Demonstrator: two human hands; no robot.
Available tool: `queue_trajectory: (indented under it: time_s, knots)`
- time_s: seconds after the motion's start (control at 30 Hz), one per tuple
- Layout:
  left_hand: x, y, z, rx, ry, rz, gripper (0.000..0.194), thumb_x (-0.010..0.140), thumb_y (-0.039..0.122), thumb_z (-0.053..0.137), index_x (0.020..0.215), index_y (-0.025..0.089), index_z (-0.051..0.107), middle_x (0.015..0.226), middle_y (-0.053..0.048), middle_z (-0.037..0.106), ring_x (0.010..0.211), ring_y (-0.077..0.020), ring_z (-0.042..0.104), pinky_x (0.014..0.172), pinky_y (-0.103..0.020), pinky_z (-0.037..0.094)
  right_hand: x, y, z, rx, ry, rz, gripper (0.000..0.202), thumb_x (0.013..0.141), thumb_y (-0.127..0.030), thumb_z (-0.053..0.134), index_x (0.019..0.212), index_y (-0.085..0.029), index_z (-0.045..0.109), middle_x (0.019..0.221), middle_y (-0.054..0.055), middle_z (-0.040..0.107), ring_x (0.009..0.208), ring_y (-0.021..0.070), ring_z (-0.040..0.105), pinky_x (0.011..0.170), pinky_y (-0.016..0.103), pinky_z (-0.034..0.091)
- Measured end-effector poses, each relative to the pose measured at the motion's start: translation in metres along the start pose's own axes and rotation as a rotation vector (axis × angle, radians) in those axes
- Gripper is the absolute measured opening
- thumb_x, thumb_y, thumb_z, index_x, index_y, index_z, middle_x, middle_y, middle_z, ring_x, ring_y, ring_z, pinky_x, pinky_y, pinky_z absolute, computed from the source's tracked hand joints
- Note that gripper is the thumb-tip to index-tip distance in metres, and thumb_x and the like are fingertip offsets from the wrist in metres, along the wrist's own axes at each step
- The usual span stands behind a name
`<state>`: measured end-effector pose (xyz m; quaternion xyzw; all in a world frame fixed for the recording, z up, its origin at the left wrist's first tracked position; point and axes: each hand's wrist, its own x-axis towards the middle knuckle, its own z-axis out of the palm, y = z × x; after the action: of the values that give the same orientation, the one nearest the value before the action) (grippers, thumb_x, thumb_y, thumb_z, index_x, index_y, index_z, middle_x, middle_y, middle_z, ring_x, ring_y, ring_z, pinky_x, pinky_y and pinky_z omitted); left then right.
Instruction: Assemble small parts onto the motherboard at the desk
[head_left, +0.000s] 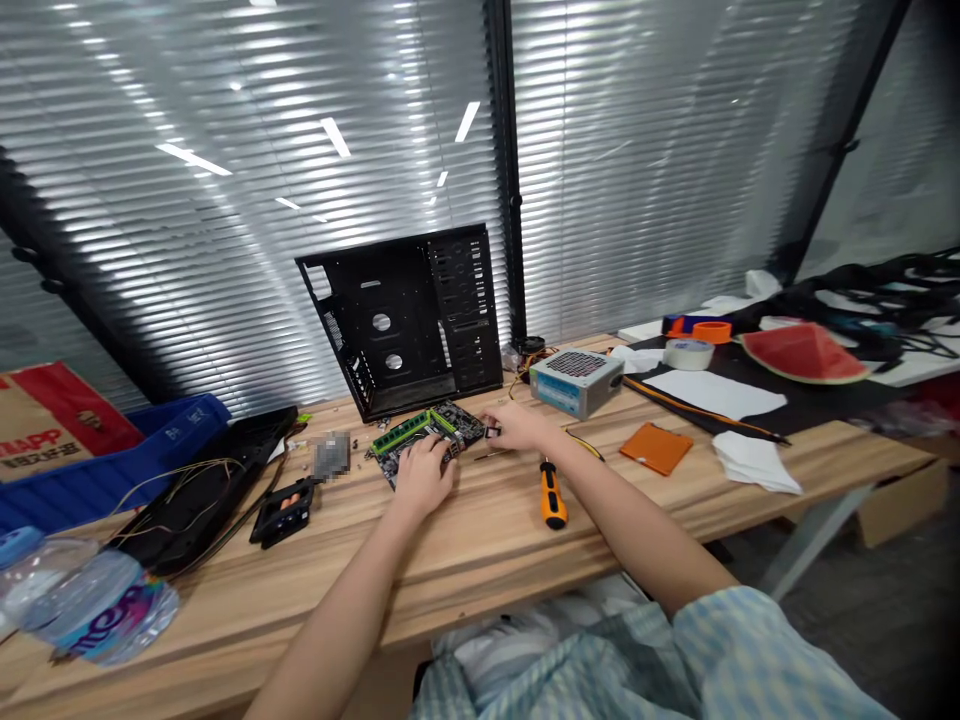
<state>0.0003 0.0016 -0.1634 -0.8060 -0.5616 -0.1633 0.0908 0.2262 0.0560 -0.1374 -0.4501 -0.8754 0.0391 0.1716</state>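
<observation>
A green and black motherboard (390, 462) lies on the wooden table, with a green memory stick (400, 430) seated along its far left side. My left hand (424, 470) rests on the near part of the board, its fingers bent over the edge and gripping it. Just off the board's right edge, my right hand (510, 428) is closed in a pinch. A small dark piece shows at its fingertips, too small to name. A thin metal tool (491, 455) lies under that hand. Below my right wrist is a yellow and black screwdriver (552, 495).
Behind the board stands an open black computer case (409, 320). To the right are a power supply (576, 382), an orange square (656, 448), white papers (754, 462) and a watermelon slice (804, 352). Leftward are a black panel (214, 500), a blue bin (150, 445) and water bottles (105, 605).
</observation>
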Motion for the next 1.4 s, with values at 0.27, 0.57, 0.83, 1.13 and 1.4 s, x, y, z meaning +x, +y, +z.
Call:
queue_trajectory:
  time_s: [0.27, 0.57, 0.83, 1.13, 1.4]
  knots:
    - [0.004, -0.004, 0.003, -0.130, -0.019, 0.035, 0.025, 0.088, 0.027, 0.050, 0.111, 0.017, 0.057, 0.121, -0.012, 0.064, 0.115, -0.0260, 0.057, 0.095, -0.039, 0.042, 0.003, 0.013, 0.006, -0.159, -0.038, 0.075, 0.036, 0.076, -0.027, 0.062, 0.110, -0.017, 0.061, 0.099, 0.011, 0.068, 0.091, 0.0224, 0.062, 0.068, 0.024, 0.040]
    - [0.003, -0.004, -0.001, -0.221, 0.010, 0.105, 0.004, 0.087, 0.022, 0.050, 0.087, 0.021, 0.053, 0.088, -0.006, 0.066, 0.084, -0.0206, 0.063, 0.076, -0.029, 0.045, 0.005, 0.023, 0.013, -0.171, -0.105, 0.094, 0.051, 0.073, -0.024, 0.069, 0.122, -0.015, 0.058, 0.112, 0.014, 0.065, 0.104, 0.0249, 0.060, 0.077, 0.025, 0.044]
    - [-0.005, 0.007, -0.009, -0.221, 0.011, 0.094, 0.027, 0.081, 0.023, 0.053, 0.107, 0.022, 0.056, 0.098, -0.006, 0.068, 0.089, -0.0223, 0.064, 0.077, -0.030, 0.047, 0.004, 0.018, 0.013, -0.045, -0.194, 0.174, 0.046, 0.077, -0.015, 0.061, 0.124, -0.016, 0.059, 0.113, 0.012, 0.066, 0.099, 0.0216, 0.063, 0.074, 0.022, 0.045]
    - [-0.010, 0.016, -0.020, -0.285, -0.017, 0.123, 0.031, 0.070, 0.021, 0.056, 0.100, 0.020, 0.060, 0.083, -0.003, 0.065, 0.071, -0.0178, 0.059, 0.065, -0.027, 0.044, 0.007, 0.028, 0.020, -0.087, -0.205, 0.153, 0.050, 0.072, -0.008, 0.062, 0.121, -0.016, 0.061, 0.115, 0.013, 0.067, 0.101, 0.0220, 0.063, 0.076, 0.021, 0.045]
    - [-0.012, 0.017, -0.029, -0.503, -0.147, 0.187, 0.025, 0.072, 0.026, 0.060, 0.095, 0.020, 0.066, 0.076, -0.001, 0.067, 0.064, -0.0144, 0.060, 0.064, -0.025, 0.047, 0.002, 0.021, 0.010, -0.082, -0.191, 0.108, 0.053, 0.069, -0.005, 0.058, 0.122, -0.015, 0.061, 0.116, 0.013, 0.067, 0.104, 0.0235, 0.063, 0.079, 0.023, 0.046]
